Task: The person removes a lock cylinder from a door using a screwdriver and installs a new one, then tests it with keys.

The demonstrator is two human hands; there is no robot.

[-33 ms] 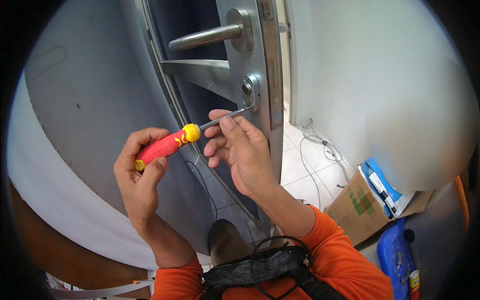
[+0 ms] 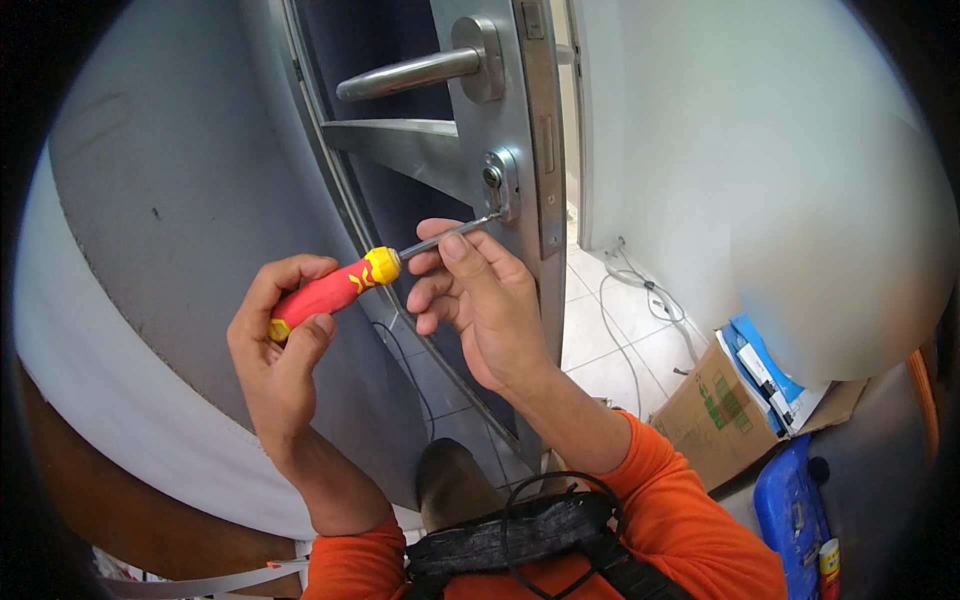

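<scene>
Grasping a red-and-yellow screwdriver (image 2: 381,267), left grip (image 2: 277,370) curled around its handle (image 2: 325,292), right grip (image 2: 492,312) pinching its shaft (image 2: 425,244)

Whether the tip of the screwdriver (image 2: 330,288) sits in a screw at the foot of the lock plate (image 2: 509,188) is too small to tell. The person's left hand (image 2: 278,365) covers part of the handle, and the right hand (image 2: 490,310) hides a bit of the shank. Behind the door (image 2: 500,120), the far-side lever (image 2: 567,55) is mostly concealed (only a stub shows). A blurred patch (image 2: 840,250) obscures the wall at right. The lower edge cuts off both orange sleeves (image 2: 690,530).
</scene>
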